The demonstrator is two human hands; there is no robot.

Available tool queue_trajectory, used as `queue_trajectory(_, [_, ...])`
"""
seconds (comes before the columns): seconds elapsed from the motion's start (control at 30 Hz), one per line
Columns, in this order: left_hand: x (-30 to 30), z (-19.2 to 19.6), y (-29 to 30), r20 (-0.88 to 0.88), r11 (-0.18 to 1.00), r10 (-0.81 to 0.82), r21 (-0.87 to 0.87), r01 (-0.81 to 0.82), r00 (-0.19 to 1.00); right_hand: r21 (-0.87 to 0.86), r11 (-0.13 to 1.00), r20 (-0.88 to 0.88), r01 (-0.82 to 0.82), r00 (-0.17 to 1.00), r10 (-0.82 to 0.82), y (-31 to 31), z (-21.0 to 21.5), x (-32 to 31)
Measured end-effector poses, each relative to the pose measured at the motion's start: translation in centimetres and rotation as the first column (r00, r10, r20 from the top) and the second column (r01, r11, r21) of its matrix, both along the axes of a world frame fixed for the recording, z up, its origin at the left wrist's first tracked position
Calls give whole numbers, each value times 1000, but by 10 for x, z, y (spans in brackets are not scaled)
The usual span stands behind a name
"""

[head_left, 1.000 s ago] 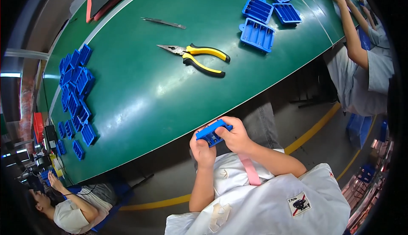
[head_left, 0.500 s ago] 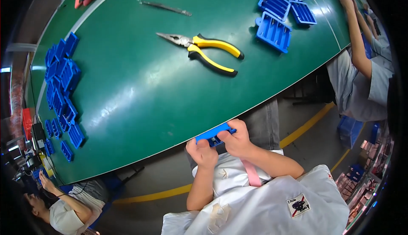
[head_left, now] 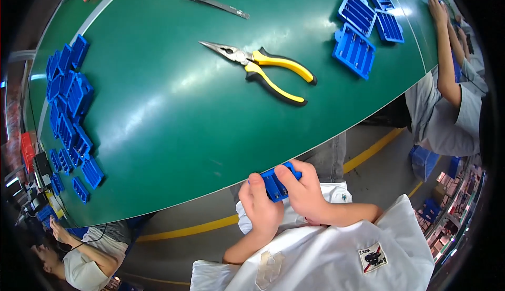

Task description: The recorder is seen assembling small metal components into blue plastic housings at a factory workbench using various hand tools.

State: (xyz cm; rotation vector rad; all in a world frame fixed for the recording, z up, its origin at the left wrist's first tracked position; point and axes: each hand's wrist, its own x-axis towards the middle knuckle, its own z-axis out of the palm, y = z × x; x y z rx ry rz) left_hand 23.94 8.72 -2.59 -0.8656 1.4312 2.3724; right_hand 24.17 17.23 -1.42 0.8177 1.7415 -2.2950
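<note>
Just in front of the table's near edge, I hold a blue battery holder (head_left: 275, 186) with its slotted inside facing up. My left hand (head_left: 259, 204) grips its left end, with the thumb on the rim. On the right end, my right hand (head_left: 305, 191) is closed round it, the thumb pressing over the slots. Small metal contacts seem to show inside, though my thumbs cover part of it. Beyond my hands, long-nose pliers (head_left: 257, 62) with yellow and black handles lie spread on the green table (head_left: 173, 149). Metal tweezers (head_left: 211, 3) rest farther back.
Several more blue battery holders (head_left: 353, 51) lie at the far right. A heap of them (head_left: 76, 93) spreads along the left side. One co-worker (head_left: 92, 254) sits at the lower left, another (head_left: 447, 101) at the right. A blue bin (head_left: 424, 162) stands on the floor.
The battery holder has tipped so that its slotted inside now faces up. My hands have shifted slightly right and down in the picture. The view has moved a little; the tools lie still.
</note>
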Motion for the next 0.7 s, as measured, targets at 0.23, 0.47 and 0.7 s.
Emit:
queue_trajectory(0.23, [4,-11,-4,4,998,-40,44,39,999,23,1000,43,13,999,-14,-1,-6,3])
queue_trajectory(0.47, [-4,-7,-56,-207,629,-704,-626,460,680,62,967,-212,-246,944,254,34,-23,26])
queue_trajectory(0.7, [13,-43,-21,-446,908,-55,350,231,893,-61,979,-485,-197,863,143,51,-51,35])
